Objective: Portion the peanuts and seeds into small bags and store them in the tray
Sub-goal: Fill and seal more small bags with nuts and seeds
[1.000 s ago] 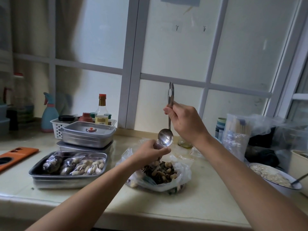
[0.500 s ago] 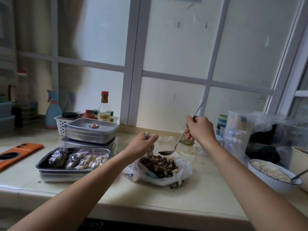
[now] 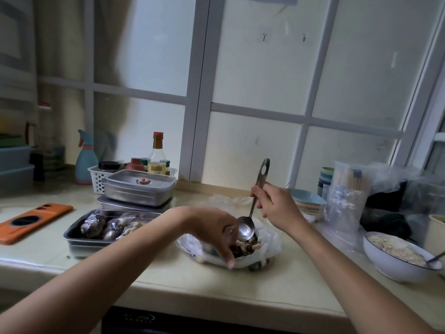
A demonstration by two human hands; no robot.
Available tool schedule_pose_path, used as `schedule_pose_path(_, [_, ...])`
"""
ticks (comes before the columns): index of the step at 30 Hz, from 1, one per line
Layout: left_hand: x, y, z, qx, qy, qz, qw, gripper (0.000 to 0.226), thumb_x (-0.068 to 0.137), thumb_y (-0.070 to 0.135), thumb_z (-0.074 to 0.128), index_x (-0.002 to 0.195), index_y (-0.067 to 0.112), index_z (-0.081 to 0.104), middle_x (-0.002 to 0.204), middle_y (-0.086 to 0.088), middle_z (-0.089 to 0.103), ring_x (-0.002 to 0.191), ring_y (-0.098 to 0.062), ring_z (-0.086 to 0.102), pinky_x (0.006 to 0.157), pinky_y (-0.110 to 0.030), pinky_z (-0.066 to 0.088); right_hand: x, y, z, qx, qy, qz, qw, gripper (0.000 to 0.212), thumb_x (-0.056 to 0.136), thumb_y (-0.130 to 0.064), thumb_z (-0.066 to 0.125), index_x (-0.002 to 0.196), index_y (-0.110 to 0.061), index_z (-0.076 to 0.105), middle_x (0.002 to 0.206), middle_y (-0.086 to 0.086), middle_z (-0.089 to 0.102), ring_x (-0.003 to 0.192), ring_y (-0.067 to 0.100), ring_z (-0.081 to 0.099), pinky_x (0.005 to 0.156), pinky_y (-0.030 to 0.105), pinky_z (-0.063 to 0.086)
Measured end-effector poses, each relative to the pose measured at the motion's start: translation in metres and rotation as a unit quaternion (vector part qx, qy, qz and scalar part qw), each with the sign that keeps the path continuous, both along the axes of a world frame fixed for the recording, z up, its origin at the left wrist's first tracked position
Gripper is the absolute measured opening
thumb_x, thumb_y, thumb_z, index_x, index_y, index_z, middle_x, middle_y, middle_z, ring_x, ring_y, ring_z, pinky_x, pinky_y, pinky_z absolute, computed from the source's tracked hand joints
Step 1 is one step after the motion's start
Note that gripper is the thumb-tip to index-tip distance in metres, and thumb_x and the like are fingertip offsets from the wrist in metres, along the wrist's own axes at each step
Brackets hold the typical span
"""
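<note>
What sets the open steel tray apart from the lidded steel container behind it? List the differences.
The open steel tray is uncovered and shows filled small bags; the lidded steel container is closed, contents hidden. The tray lies nearer the counter edge; the container is stacked on another steel box farther back. Both are rectangular bare metal with rounded corners.

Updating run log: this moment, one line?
right hand: grips spoon over nut bag | left hand: over nut bag | tray: holds packets
</note>
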State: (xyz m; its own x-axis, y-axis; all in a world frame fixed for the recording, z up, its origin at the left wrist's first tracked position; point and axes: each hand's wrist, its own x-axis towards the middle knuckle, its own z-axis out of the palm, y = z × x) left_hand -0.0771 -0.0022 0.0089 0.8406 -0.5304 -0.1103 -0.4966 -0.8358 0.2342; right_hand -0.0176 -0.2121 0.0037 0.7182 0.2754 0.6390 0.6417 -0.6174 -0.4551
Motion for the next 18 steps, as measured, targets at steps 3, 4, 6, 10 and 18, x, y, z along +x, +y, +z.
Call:
schedule_pose_path(3, [-0.002, -0.005, -0.006, 0.061, -0.006, -0.023, 0.998, 0.05, 0.071, 0.05, 0.088, 0.109, 0.028, 0.064, 0.105, 0.003, 0.071, 0.097, -0.018, 0.064, 0.087, -0.035, 0.052, 0.0, 0.004, 0.002, -0.007, -0.006, 0.006, 1.0, 0.031, 0.107, -0.04, 0.048, 0.084, -0.025, 0.063, 0.068, 0.005, 0.064, 0.049, 0.005, 0.054, 0.063, 0.038, 0.052])
schedule_pose_path(4, [-0.001, -0.007, -0.008, 0.069, -0.018, -0.033, 0.997, 0.042, 0.075, 0.045, 0.086, 0.108, 0.027, 0.066, 0.103, 0.002, 0.072, 0.096, -0.019, 0.065, 0.085, -0.036, 0.052, 0.0, 0.004, 0.003, -0.002, -0.004, 0.005, 1.0, 0.033, 0.107, -0.04, 0.048, 0.084, -0.023, 0.064, 0.067, 0.005, 0.064, 0.049, 0.006, 0.053, 0.062, 0.039, 0.052])
schedule_pose_path(6, [0.002, -0.01, -0.011, 0.045, -0.051, -0.043, 0.997, 0.025, 0.084, 0.031, 0.079, 0.105, 0.021, 0.07, 0.101, -0.001, 0.073, 0.093, -0.02, 0.066, 0.083, -0.037, 0.053, 0.001, 0.003, 0.003, 0.005, 0.001, -0.003, 1.0, 0.036, 0.108, -0.04, 0.048, 0.085, -0.019, 0.066, 0.065, 0.002, 0.063, 0.049, 0.008, 0.053, 0.061, 0.038, 0.051])
schedule_pose_path(10, [0.011, -0.013, -0.01, -0.052, -0.14, -0.018, 0.989, 0.009, 0.086, 0.02, 0.068, 0.09, 0.012, 0.071, 0.084, -0.002, 0.069, 0.072, -0.014, 0.055, 0.063, -0.025, 0.043, 0.003, -0.001, 0.001, 0.039, 0.046, -0.026, 0.998, 0.037, 0.108, -0.039, 0.047, 0.084, -0.017, 0.064, 0.064, 0.005, 0.065, 0.046, 0.005, 0.055, 0.058, 0.033, 0.05])
schedule_pose_path(18, [0.019, -0.007, -0.012, -0.127, -0.11, 0.007, 0.986, 0.006, 0.084, 0.028, 0.074, 0.085, 0.031, 0.069, 0.074, 0.015, 0.062, 0.066, -0.002, 0.054, 0.064, -0.022, 0.042, 0.017, -0.021, -0.016, 0.172, 0.22, -0.112, 0.954, 0.039, 0.11, -0.027, 0.04, 0.094, -0.002, 0.065, 0.066, 0.01, 0.066, 0.049, 0.017, 0.06, 0.047, 0.026, 0.046])
